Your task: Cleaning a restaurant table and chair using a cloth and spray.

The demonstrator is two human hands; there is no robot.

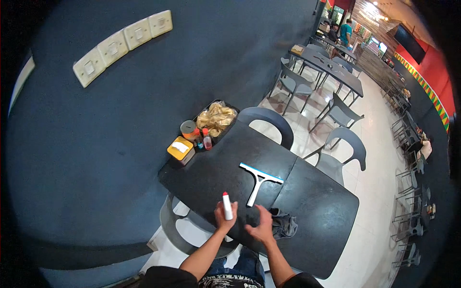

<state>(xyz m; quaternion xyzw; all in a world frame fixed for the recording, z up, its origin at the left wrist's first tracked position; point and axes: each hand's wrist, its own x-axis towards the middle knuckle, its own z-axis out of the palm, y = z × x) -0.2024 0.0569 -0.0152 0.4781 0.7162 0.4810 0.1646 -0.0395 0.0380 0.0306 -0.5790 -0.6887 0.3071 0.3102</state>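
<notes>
My left hand [225, 220] grips a white spray bottle [227, 208] with a red tip, held over the near edge of the black table [212, 176]. Its lower part is hidden below the hand. To the right, my right hand [262, 226] is empty, thumb and fingers spread. Beside that hand lies a crumpled dark grey cloth [285, 227] on the tabletop. A white squeegee [256, 190] with a blue edge rests farther in, its handle pointing back between my hands.
Against the dark wall stand a yellow-topped tissue box [181, 149], red-capped sauce bottles [207, 140], a round tin [188, 129] and a basket [236, 109] of plastic-wrapped items. Grey chairs [275, 120] surround the table. Several people and more tables [335, 72] are at the back.
</notes>
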